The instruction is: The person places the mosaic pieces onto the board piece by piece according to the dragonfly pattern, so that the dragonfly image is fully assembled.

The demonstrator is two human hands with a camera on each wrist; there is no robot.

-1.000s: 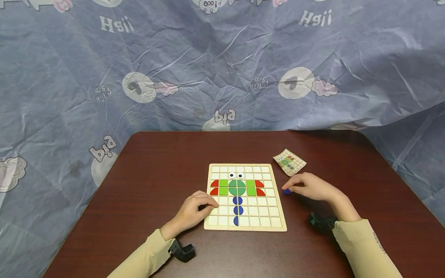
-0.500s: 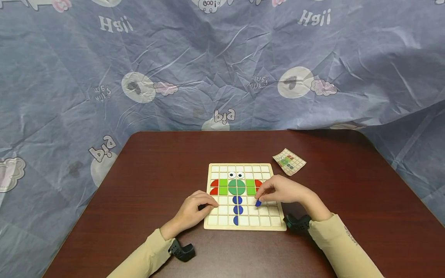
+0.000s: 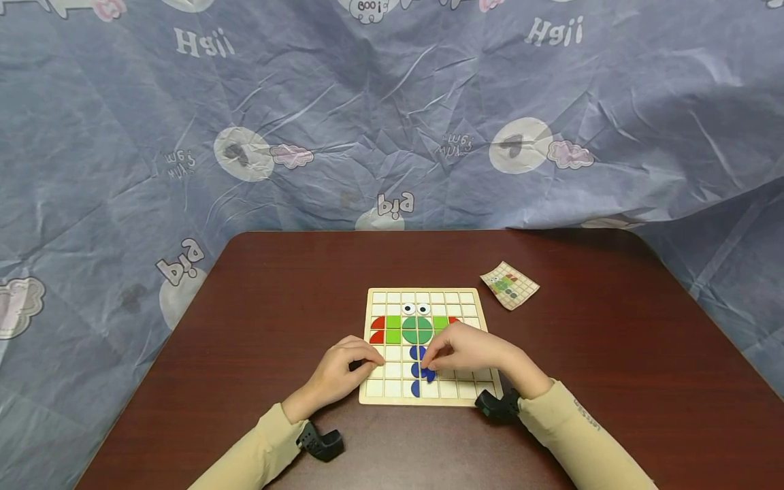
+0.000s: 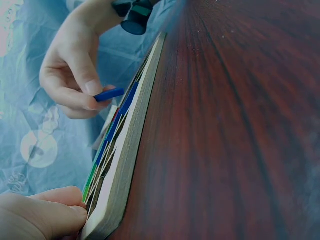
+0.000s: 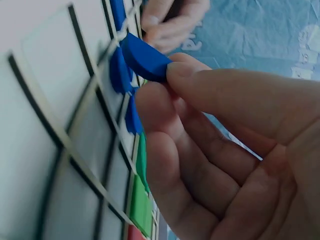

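A pale grid board (image 3: 465,403) lies on the table, with colored tiles forming a figure. My right hand (image 3: 471,347) is over its lower middle, pinching a blue half-circle tile (image 5: 147,60) between thumb and fingertip. In the right wrist view that tile is tilted, close to the other blue tiles (image 5: 120,72) on the board; I cannot tell whether it touches them. My left hand (image 3: 343,367) rests at the board's left edge, thumb and fingertips together on the top side. In the left wrist view its fingertips (image 4: 75,212) touch the board near one corner.
A small pattern card (image 3: 511,286), slightly curled, lies beyond the board's right side. The dark red-brown table (image 3: 294,286) extends to a blue-grey printed cloth (image 3: 343,116) hanging behind it. A black wrist device (image 3: 320,442) sits on each forearm.
My right hand has picked up the blue tile from the table right of the board and carried it left over the grid to the blue column. The left hand stays in place.
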